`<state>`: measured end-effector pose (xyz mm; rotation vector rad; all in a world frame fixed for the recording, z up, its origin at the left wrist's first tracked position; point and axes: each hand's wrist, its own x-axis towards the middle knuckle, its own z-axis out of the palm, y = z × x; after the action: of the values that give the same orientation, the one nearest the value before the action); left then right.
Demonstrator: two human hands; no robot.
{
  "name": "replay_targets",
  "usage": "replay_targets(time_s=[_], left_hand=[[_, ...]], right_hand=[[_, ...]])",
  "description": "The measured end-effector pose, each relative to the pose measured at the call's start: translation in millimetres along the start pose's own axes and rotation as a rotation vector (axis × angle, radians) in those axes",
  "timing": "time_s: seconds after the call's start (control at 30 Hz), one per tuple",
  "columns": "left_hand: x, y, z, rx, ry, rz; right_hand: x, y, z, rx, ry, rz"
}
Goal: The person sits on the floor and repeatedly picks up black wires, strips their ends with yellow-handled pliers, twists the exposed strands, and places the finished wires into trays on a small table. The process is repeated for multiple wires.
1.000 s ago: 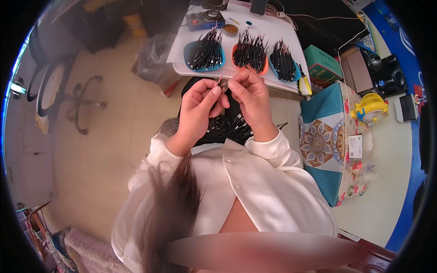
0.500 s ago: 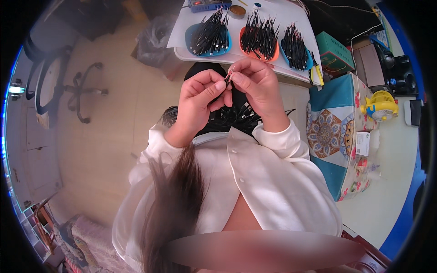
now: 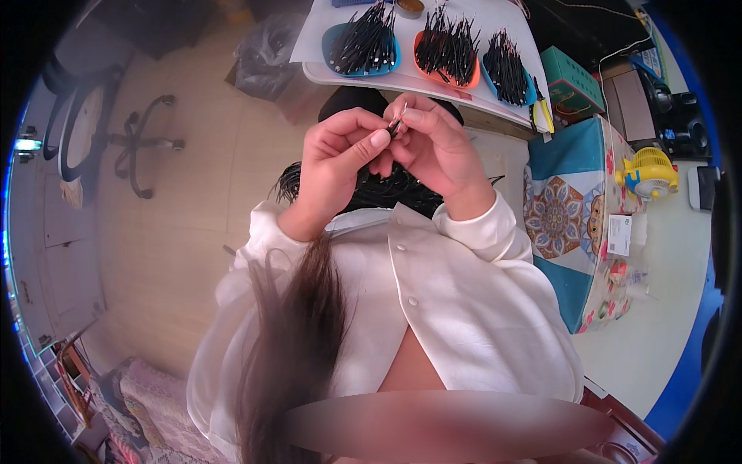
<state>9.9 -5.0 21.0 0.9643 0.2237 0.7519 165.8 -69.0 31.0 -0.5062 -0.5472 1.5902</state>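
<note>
The left hand [image 3: 344,152] and right hand [image 3: 434,145] pinched a thin, black, pale-tipped cable [image 3: 393,130], seemingly light, bendy and delicate at its wire end [image 3: 404,107], best held along its black length.

Your hands have closed up around the cable.
A second ago your left hand [image 3: 336,155] held the thin black cable [image 3: 395,128] nearly upright; now it leans right, and your right hand [image 3: 437,147] has come in close. Your view has shifted too: the trays [image 3: 329,46] sit higher and the blue device [image 3: 352,2] is nearly cut off.
</note>
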Motion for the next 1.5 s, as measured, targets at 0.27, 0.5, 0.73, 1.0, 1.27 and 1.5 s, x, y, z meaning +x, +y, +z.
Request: replay_targets(time_s=[0.27,0.5,0.73,1.0,1.27,1.5], left_hand=[[-2.9,8.3,-8.6,-0.143,-0.024,-0.190],[-3.3,5.9,-11.8,-0.217,-0.107,-0.181],[-3.7,-2.5,-7.1,-0.260,-0.083,-0.076],[-5.1,-11.6,0.1,-0.130,0.009,0.094],[1.7,-18.5,9.0,-0.042,0.135,0.073],[8.0,-16.7,5.1,0.223,0.087,-0.013]], right_hand=[[-7.4,-6.0,13.1,-0.721,0.051,-0.267],[-8.0,-2.6,7.7,-0.640,0.066,-0.260],[-5.9,9.5,0.8,-0.234,0.036,-0.223],[-2.6,15.4,-1.5,-0.033,-0.050,-0.169],[-9.8,32.5,-4.6,-0.202,0.201,-0.406],[-65.7,-110.0,-166.4,-2.002,1.223,-0.849]])
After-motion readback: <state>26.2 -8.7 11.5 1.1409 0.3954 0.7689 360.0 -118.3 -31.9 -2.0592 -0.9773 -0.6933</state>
